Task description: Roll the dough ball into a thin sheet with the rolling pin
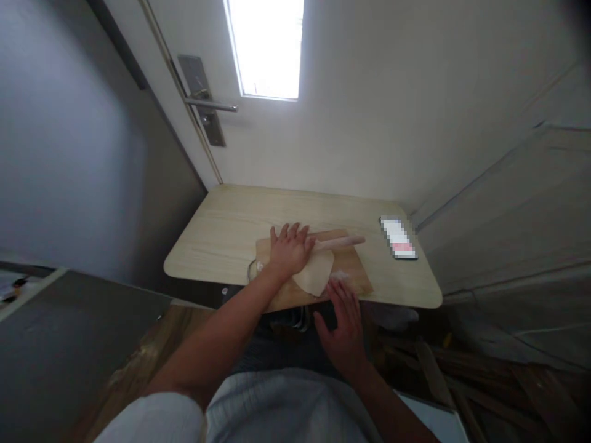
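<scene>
A flat, pale round of dough (pixel 314 274) lies on a wooden cutting board (pixel 360 277). My left hand (pixel 290 249) rests palm down, fingers stretched out, over a wooden rolling pin (pixel 341 243) along the board's far side. The pin's right end sticks out past that hand; its left part is hidden underneath. Beside the dough's near right edge, my right hand (pixel 344 317) has its fingers extended and its thumb apart. Its fingertips meet the board's near edge; whether they touch the dough I cannot tell. White flour (pixel 340 274) dusts the board there.
The board sits at the near edge of a small light-wood table (pixel 221 227). A phone (pixel 398 237) lies toward the table's right end. Behind stands a white door (pixel 360 123) with a metal handle (pixel 212 106). Wooden slats (pixel 434 369) are low on the right.
</scene>
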Demonstrator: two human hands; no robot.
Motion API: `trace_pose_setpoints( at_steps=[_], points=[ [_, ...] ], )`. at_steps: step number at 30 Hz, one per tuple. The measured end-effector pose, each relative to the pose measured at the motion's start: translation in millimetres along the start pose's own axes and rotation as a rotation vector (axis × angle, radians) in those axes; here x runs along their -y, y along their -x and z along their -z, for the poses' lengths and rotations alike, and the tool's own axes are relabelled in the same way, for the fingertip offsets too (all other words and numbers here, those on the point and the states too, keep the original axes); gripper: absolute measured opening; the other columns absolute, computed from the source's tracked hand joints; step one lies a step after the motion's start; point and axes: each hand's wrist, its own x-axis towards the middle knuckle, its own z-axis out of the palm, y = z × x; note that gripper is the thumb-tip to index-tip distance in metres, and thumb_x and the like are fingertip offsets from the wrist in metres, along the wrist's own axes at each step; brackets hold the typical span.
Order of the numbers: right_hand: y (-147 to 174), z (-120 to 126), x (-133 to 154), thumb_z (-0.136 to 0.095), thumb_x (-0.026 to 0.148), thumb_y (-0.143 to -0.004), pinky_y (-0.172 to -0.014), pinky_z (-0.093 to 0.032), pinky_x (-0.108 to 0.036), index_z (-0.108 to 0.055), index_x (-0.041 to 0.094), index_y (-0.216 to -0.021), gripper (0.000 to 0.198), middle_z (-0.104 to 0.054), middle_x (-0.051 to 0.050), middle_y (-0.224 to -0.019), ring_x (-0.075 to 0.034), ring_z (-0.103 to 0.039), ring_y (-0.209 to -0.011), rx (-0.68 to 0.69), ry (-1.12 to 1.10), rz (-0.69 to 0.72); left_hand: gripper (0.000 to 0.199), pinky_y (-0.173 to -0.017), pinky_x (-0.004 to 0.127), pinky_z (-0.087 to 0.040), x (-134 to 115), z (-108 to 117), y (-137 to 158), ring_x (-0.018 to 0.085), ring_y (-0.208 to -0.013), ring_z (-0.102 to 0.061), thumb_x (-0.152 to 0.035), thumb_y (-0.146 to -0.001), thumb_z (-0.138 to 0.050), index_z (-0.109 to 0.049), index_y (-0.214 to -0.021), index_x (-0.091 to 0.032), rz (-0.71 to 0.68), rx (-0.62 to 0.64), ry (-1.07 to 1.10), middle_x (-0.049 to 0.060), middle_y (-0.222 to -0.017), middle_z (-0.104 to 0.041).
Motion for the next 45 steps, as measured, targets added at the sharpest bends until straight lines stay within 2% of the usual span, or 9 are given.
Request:
trace_pose_setpoints(
  at_steps=[6, 15, 23, 27, 30, 36, 39, 43, 45],
  points=[
    [-2.2, -0.6, -0.9, -0.057, 0.036, -0.095, -0.113, -0.037, -0.063, -0.042, 0.021, -0.149, 0.058, -0.054, -0.016, -0.146, -0.033, -0.046, -0.141, -0.028, -0.001, -0.01, 0.057, -0.115, 0.072, -0.02, 21.8, -1.1, -47.7, 0.038, -0.143, -0.038, -0.052, -0.102, -0.024, -0.047, -0.149, -0.028, 0.07, 0.094, -0.011, 0.011, -0.155, -0.046],
    [-0.9, -7.5, 2.9, -0.056, 0.031, -0.094, -0.116, -0.032, -0.064, -0.043, 0.02, -0.148, 0.056, -0.054, -0.014, -0.147, -0.031, -0.042, -0.144, 0.014, 0.061, -0.038, 0.06, -0.121, 0.062, -0.015, 3.3, 0.6, 6.8, 0.03, -0.147, -0.034, -0.054, -0.103, -0.014, -0.04, -0.153, -0.033, -0.074, 0.03, 0.012, 0.005, -0.16, -0.041],
    [-2.9, -3.2, 5.9, -0.057, 0.03, -0.094, -0.115, -0.033, -0.062, -0.043, 0.019, -0.147, 0.056, -0.054, -0.015, -0.148, -0.031, -0.039, -0.146, 0.007, 0.065, -0.042, 0.055, -0.113, 0.072, -0.022, 32.4, -5.9, -63.8, 0.035, -0.143, -0.037, -0.05, -0.103, -0.023, -0.045, -0.149, -0.031, 0.007, 0.119, 0.073, 0.009, -0.156, -0.044],
    [-14.8, 3.0, 2.8, -0.057, 0.033, -0.095, -0.117, -0.033, -0.06, -0.047, 0.02, -0.145, 0.052, -0.056, -0.014, -0.145, -0.03, -0.041, -0.145, 0.027, 0.033, -0.057, 0.056, -0.116, 0.066, -0.021, 29.1, -3.4, -48.4, 0.033, -0.138, -0.042, -0.058, -0.101, -0.029, -0.055, -0.141, -0.029, -0.068, 0.026, 0.12, 0.01, -0.149, -0.053],
    [-28.2, 6.2, -9.8, -0.058, 0.035, -0.094, -0.118, -0.031, -0.06, -0.054, 0.022, -0.138, 0.046, -0.061, -0.012, -0.141, -0.03, -0.044, -0.143, 0.017, 0.043, -0.043, 0.061, -0.118, 0.055, -0.024, 24.2, -0.9, -25.4, 0.031, -0.134, -0.046, -0.066, -0.092, -0.048, -0.059, -0.138, -0.028, -0.231, 0.004, 0.195, 0.01, -0.144, -0.056],
    [-59.9, 8.1, -33.6, -0.056, 0.042, -0.095, -0.118, -0.026, -0.061, -0.062, 0.02, -0.128, 0.04, -0.064, -0.011, -0.137, -0.03, -0.047, -0.139, 0.071, 0.067, -0.076, 0.038, -0.112, 0.044, -0.034, 29.7, -2.5, -21.4, 0.026, -0.124, -0.055, -0.049, -0.092, -0.059, -0.071, -0.12, -0.026, -0.346, 0.004, 0.33, 0.007, -0.13, -0.066],
    [-86.6, 5.3, -36.4, -0.056, 0.044, -0.094, -0.115, -0.032, -0.057, -0.065, 0.018, -0.124, 0.041, -0.067, -0.012, -0.131, -0.03, -0.053, -0.132, 0.155, 0.079, -0.086, 0.035, -0.107, 0.04, -0.039, 31.9, -3.7, -22.6, 0.024, -0.116, -0.059, -0.048, -0.092, -0.06, -0.072, -0.112, -0.022, -0.261, -0.092, 0.504, 0.008, -0.117, -0.071],
    [-127.2, -1.9, -33.0, -0.055, 0.041, -0.094, -0.113, -0.036, -0.05, -0.063, 0.015, -0.13, 0.045, -0.067, -0.015, -0.13, -0.029, -0.057, -0.126, 0.305, 0.103, -0.062, 0.036, -0.091, 0.034, -0.049, 33.6, -2.8, -8.3, 0.021, -0.101, -0.064, -0.047, -0.094, -0.054, -0.069, -0.111, -0.018, 0.1, -0.287, 0.829, 0.008, -0.108, -0.072],
    [-143.5, -5.9, -28.4, -0.054, 0.035, -0.094, -0.115, -0.034, -0.049, -0.063, 0.015, -0.13, 0.042, -0.068, -0.014, -0.128, -0.028, -0.058, -0.125, 0.36, 0.111, -0.035, 0.038, -0.082, 0.031, -0.051, 36.4, -2.0, -0.5, 0.02, -0.094, -0.064, -0.048, -0.094, -0.053, -0.068, -0.111, -0.017, 0.227, -0.311, 0.946, 0.007, -0.105, -0.072]
  ],
)
